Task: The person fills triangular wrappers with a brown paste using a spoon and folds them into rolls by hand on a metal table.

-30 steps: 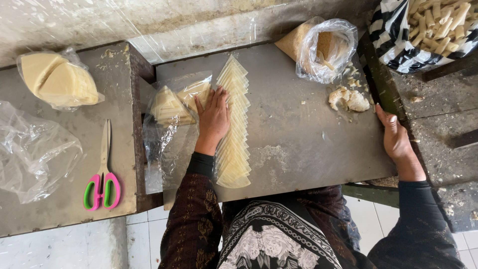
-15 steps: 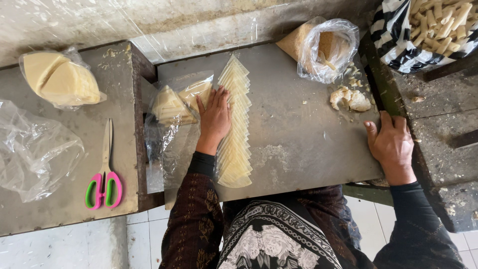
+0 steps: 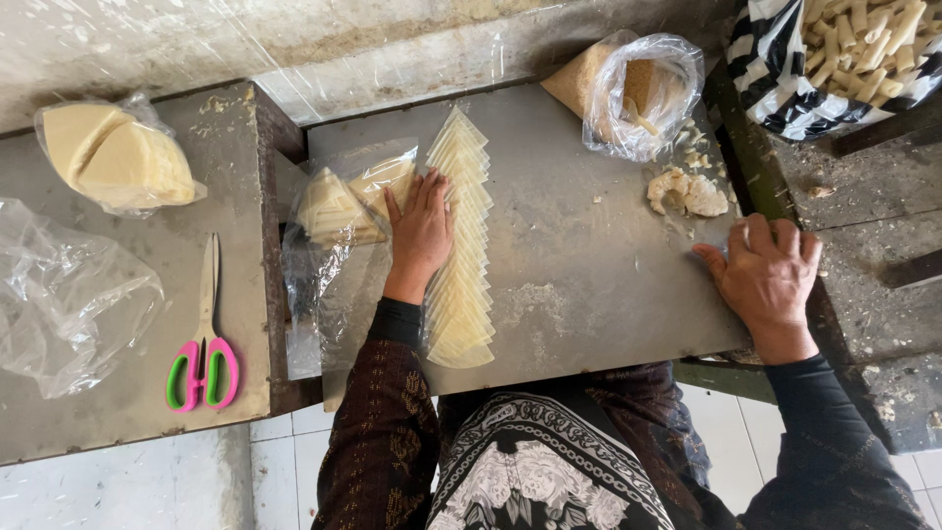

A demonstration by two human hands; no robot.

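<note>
Pale yellow wrappers (image 3: 461,245), pink-and-green scissors (image 3: 203,344) (black-and-white striped bag (image 3: 785,69)).

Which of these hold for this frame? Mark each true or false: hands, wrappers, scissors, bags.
1. The left hand lies flat on the row of pale wrappers. True.
2. The right hand holds the scissors. False: it rests empty at the grey board edge; the scissors lie on the side table.
3. The wrappers overlap in one long row. True.
4. The lump of filling sits inside the clear bag. False: it lies on the board beside the bag.
</note>
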